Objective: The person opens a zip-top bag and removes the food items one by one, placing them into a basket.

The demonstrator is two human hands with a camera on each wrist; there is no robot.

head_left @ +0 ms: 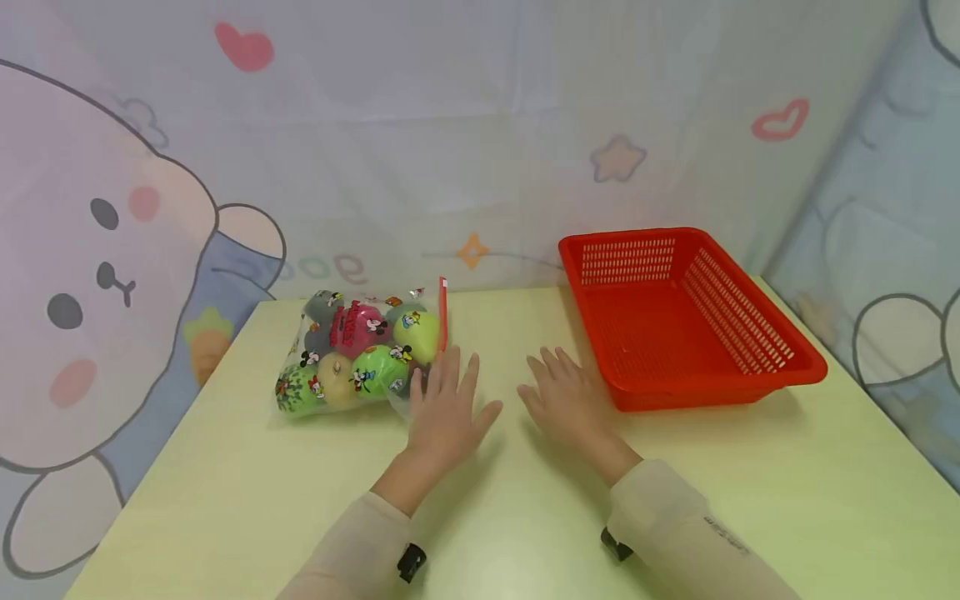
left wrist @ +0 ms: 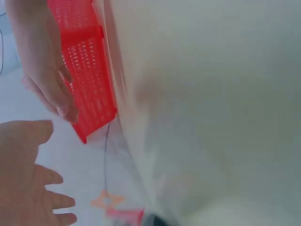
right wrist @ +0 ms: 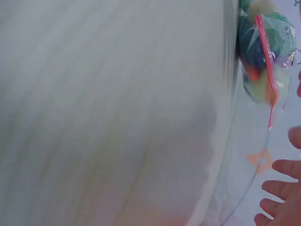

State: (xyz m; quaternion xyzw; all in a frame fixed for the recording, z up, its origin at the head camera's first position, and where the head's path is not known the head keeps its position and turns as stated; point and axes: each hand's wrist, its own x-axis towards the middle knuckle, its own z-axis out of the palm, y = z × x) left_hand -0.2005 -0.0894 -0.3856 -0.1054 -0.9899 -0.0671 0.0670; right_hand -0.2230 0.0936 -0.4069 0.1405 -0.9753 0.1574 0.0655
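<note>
A clear plastic zip bag [head_left: 352,354] printed with cartoon figures lies at the back left of the table, filled with several round things in green, yellow, pink and dark colours. Its red zip edge [right wrist: 265,56] faces right. My left hand [head_left: 447,417] is spread just in front of the bag's right end, fingers straight; whether it touches the bag I cannot tell. To the right, my right hand [head_left: 572,404] hovers with fingers extended and holds nothing. A red plastic basket [head_left: 675,333] with slotted walls stands beyond the right hand, apart from it.
The pale yellow table [head_left: 495,533] ends at the back against a hanging cloth [head_left: 450,167] printed with a bear, hearts and stars. Each sleeve carries a small dark device [head_left: 411,562] near the wrist.
</note>
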